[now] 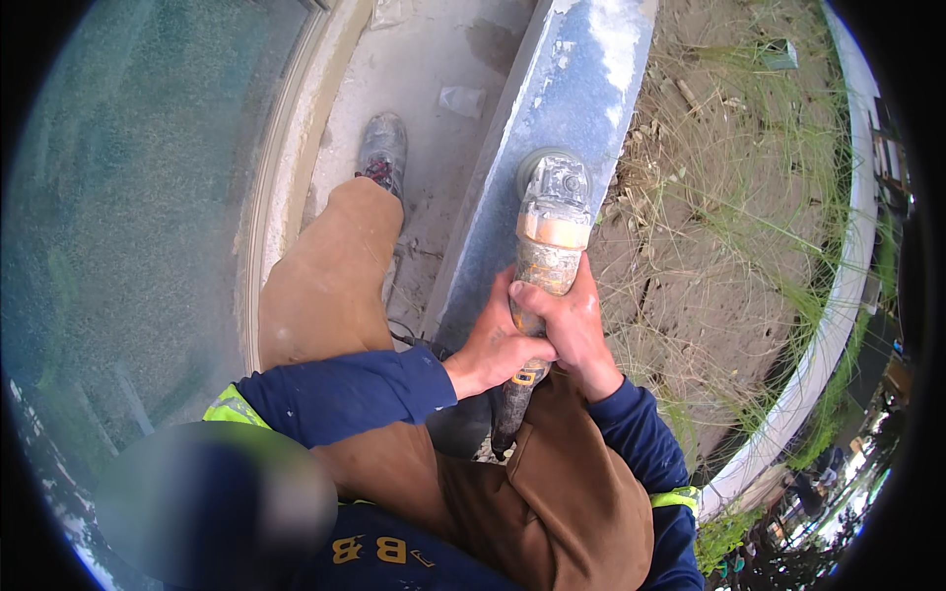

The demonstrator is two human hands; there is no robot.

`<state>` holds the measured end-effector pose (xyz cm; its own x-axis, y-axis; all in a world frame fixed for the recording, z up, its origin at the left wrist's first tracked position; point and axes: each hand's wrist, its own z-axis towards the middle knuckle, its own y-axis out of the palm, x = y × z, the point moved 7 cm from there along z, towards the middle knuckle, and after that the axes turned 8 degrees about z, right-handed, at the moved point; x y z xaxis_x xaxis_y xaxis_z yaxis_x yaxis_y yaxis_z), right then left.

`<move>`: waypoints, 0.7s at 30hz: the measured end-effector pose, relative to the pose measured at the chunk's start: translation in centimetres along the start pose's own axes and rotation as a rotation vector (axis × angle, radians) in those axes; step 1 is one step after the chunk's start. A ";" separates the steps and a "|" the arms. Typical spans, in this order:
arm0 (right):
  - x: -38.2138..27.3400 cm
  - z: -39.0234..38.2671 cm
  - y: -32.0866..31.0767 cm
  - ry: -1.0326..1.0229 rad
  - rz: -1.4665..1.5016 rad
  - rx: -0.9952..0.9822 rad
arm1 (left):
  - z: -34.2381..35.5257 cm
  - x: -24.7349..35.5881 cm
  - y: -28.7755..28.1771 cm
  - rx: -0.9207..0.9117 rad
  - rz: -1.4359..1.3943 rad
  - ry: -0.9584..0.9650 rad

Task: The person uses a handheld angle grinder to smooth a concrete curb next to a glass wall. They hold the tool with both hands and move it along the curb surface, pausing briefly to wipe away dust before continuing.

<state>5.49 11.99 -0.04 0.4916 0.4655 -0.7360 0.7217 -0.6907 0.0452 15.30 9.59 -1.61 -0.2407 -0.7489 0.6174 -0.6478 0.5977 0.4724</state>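
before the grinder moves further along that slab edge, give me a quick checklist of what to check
1. Both hands on the tool: left hand and right hand wrap the body of the angle grinder. Ok.
2. Head on the work: the grinder's head sits on the blue-grey stone slab. Ok.
3. Disc and guard condition: hidden under the head. Cannot tell.
4. Gloves: both hands are bare. Not ok.
5. Footing: the dusty shoe stands on the concrete ledge beside the pool water. Ok, though close to the edge.
6. Cord: a black cable lies by the knee; its run is hidden. Cannot tell.
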 end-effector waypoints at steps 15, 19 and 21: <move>1.1 -1.0 -2.8 0.029 0.196 0.085 | 0.7 -0.3 1.8 -0.096 0.123 -0.082; 0.8 -1.2 -3.6 0.010 0.229 0.107 | 1.1 -0.1 2.5 -0.105 0.203 -0.068; 1.0 -1.1 -3.6 0.003 0.215 0.100 | 1.0 0.0 2.5 -0.098 0.169 -0.107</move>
<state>3.95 15.51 -0.23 0.6304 0.3036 -0.7144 0.5487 -0.8253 0.1335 12.99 10.77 -1.04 -0.4189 -0.6584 0.6253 -0.5194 0.7386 0.4298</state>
